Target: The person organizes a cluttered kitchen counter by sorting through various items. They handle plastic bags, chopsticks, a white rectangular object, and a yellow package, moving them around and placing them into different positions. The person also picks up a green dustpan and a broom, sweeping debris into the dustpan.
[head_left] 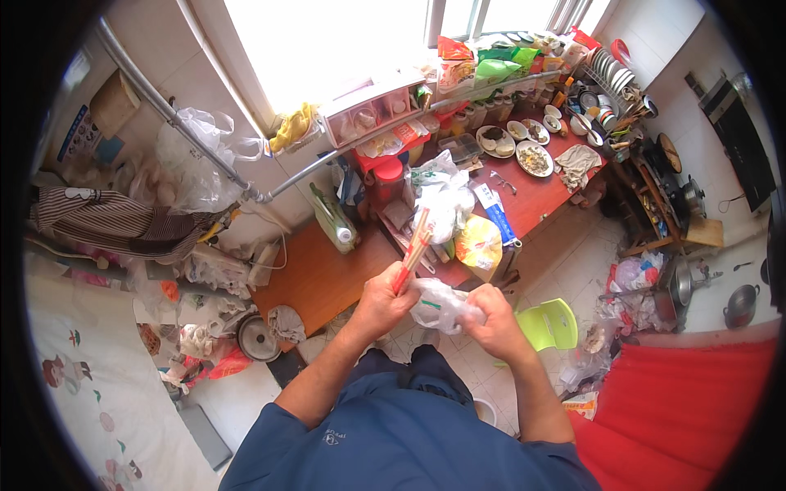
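My left hand (385,299) is closed around a bundle of chopsticks (419,242) in a red-printed wrapper, their tips pointing up and away from me. A crumpled translucent plastic bag (437,305) with a small green mark stretches between both hands. Its right side is gripped by my right hand (493,320). Whether the left fingers also pinch the bag cannot be told. Beyond the chopsticks lie white plastic bags (443,199) and a yellow-and-white bag (479,242) at the near end of the red table (540,205).
Plates of food (534,159), a cloth (578,166), eyeglasses (505,183) and a blue-and-white packet (497,215) lie on the red table. An orange-brown wooden surface (319,270) adjoins at left. A lime-green plastic chair (548,324) stands right of my hands. A metal pipe (344,147) runs along the wall.
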`<state>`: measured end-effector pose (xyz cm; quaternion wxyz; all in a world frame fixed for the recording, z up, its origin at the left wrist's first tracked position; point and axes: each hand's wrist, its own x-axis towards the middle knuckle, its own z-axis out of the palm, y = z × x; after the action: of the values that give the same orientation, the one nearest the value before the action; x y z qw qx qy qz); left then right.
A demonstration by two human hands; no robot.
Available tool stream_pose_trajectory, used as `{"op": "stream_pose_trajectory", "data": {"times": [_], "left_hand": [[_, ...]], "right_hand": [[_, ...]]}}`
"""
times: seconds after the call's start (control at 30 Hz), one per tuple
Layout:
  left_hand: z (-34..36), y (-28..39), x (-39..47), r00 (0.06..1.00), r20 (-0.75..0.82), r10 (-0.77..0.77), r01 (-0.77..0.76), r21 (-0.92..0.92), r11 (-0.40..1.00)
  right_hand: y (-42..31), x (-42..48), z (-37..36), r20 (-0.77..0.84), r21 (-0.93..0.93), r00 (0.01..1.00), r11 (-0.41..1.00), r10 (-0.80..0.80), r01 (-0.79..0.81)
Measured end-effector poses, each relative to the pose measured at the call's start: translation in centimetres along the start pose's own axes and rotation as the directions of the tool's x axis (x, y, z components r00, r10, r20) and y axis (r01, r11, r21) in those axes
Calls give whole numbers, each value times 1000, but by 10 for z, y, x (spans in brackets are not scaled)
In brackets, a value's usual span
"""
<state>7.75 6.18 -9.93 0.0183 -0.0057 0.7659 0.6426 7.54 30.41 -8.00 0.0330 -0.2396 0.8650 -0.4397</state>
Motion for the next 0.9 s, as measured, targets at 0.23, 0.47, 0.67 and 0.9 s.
{"op": "stream_pose_trajectory", "data": {"times": [0.23,0.47,0.67,0.9], "left_hand": [[-28,-12,-10,997,-73,20,-4,203,979],[-55,-58,-40,946,-249,-207,235,86,968],[-73,-69,-58,872,-338,-355,333,-124,935],[-129,-124,-61,797,-515,-316,327,-71,942]], "right_hand": [[15,-6,2,-218,397,949,909,227,-126],[10,-14,28,-170,542,966,837,195,-73],[-11,-9,37,14,210,1000,978,-2,-1],[2,21,99,123,10,990,997,-72,71]]}}
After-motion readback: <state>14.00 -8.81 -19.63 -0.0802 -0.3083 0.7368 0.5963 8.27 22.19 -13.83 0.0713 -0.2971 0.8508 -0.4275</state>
